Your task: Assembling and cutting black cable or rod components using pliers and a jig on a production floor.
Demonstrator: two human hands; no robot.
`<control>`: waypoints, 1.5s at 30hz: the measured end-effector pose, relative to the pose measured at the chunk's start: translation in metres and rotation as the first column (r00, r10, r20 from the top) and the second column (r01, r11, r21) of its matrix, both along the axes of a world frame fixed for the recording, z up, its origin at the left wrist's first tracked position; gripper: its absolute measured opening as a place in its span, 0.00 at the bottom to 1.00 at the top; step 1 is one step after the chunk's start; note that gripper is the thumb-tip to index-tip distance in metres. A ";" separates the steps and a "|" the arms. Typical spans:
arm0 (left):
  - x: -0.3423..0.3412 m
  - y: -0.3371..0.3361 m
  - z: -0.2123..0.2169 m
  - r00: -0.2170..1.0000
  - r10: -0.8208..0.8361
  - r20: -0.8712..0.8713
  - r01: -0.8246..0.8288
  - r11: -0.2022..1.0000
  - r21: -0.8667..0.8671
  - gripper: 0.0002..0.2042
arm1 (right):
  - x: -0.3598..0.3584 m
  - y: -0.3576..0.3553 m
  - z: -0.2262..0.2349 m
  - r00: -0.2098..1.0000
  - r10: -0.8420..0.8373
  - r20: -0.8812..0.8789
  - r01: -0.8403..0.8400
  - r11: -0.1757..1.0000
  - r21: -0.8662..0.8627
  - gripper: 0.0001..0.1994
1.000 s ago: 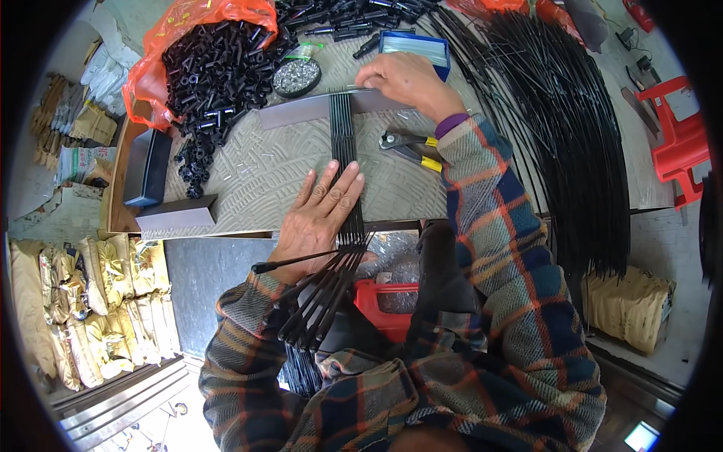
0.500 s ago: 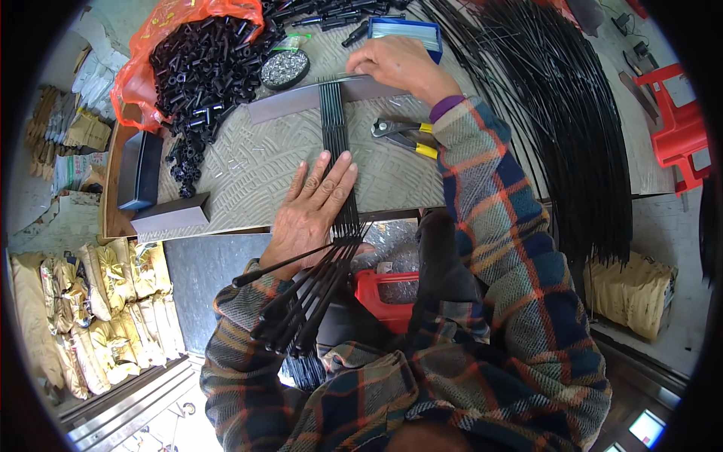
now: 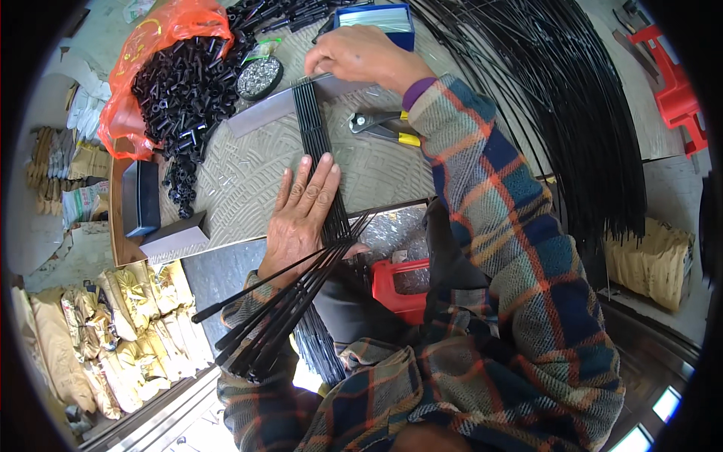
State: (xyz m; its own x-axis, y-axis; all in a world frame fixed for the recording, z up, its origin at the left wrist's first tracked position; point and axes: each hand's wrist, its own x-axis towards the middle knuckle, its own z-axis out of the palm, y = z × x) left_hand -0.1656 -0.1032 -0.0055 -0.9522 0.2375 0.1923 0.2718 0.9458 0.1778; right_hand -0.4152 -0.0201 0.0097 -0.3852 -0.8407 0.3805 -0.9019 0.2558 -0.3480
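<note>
My left hand lies flat with fingers stretched along a row of thin black rods, its thumb showing on the rods' other side. The rods' thicker lower ends fan out past the table edge, over my left wrist. At the rods' far ends, my right hand is closed in a pinch by the grey metal strip they meet; what its fingertips hold is hidden. Cutting pliers with yellow grips lie near my right forearm. A round dish of small shiny pieces stands left of the rods.
An orange plastic bag spills black tubular parts at the left. A blue box of pale strips stands at the back. Many long black rods cover the right side. A red stool is below the table edge.
The view has shifted, so the tabletop sits further left. My right hand stays pinched at the rods' far ends, and my left hand still lies on them. The lower rod ends have swung left.
</note>
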 end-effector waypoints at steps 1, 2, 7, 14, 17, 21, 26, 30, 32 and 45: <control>0.000 0.000 -0.001 1.000 -0.003 0.007 0.003 1.000 -0.003 0.50 | 0.000 -0.001 0.000 1.000 -0.003 0.007 0.003 1.000 -0.003 0.07; 0.000 -0.001 -0.002 1.000 0.003 0.002 -0.003 1.000 0.011 0.49 | 0.000 -0.002 0.000 1.000 -0.019 -0.008 0.019 1.000 0.015 0.07; 0.004 -0.002 0.010 1.000 0.005 0.001 -0.005 0.999 -0.037 0.50 | -0.002 0.001 0.012 0.997 -0.072 0.028 0.069 0.993 0.099 0.07; 0.002 0.001 0.000 1.000 0.005 -0.001 -0.005 1.000 -0.022 0.50 | 0.000 0.000 -0.002 0.998 -0.057 -0.002 0.057 0.997 0.050 0.07; 0.002 0.000 0.001 1.000 0.009 0.000 -0.009 1.000 -0.016 0.50 | 0.002 -0.004 -0.001 0.998 -0.061 0.001 0.061 0.997 0.050 0.06; -0.001 0.001 -0.004 1.000 -0.004 -0.001 0.004 1.000 0.012 0.50 | 0.000 -0.003 -0.008 0.997 -0.041 -0.061 0.042 0.999 0.017 0.04; -0.001 0.002 0.004 1.000 0.007 0.012 -0.007 1.000 -0.014 0.50 | -0.004 -0.015 -0.011 0.992 -0.036 -0.121 0.031 0.999 -0.044 0.05; 0.006 -0.005 -0.006 0.999 0.042 0.026 -0.042 0.999 -0.021 0.50 | 0.005 -0.029 -0.017 0.994 -0.008 -0.107 0.015 0.998 0.060 0.07; 0.007 -0.003 0.002 0.999 0.048 0.021 -0.048 0.999 -0.009 0.49 | 0.006 -0.030 -0.013 0.993 0.001 -0.116 0.000 1.000 0.008 0.08; 0.000 0.002 -0.001 1.000 0.028 0.001 -0.028 1.000 -0.002 0.48 | 0.000 -0.008 -0.004 0.980 -0.076 -0.184 0.113 0.972 0.204 0.04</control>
State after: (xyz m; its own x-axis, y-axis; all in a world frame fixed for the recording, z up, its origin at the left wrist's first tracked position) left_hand -0.1655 -0.1016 -0.0068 -0.9588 0.2109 0.1904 0.2447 0.9534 0.1764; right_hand -0.4157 -0.0277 0.0060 -0.4106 -0.8723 0.2656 -0.9118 0.3936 -0.1168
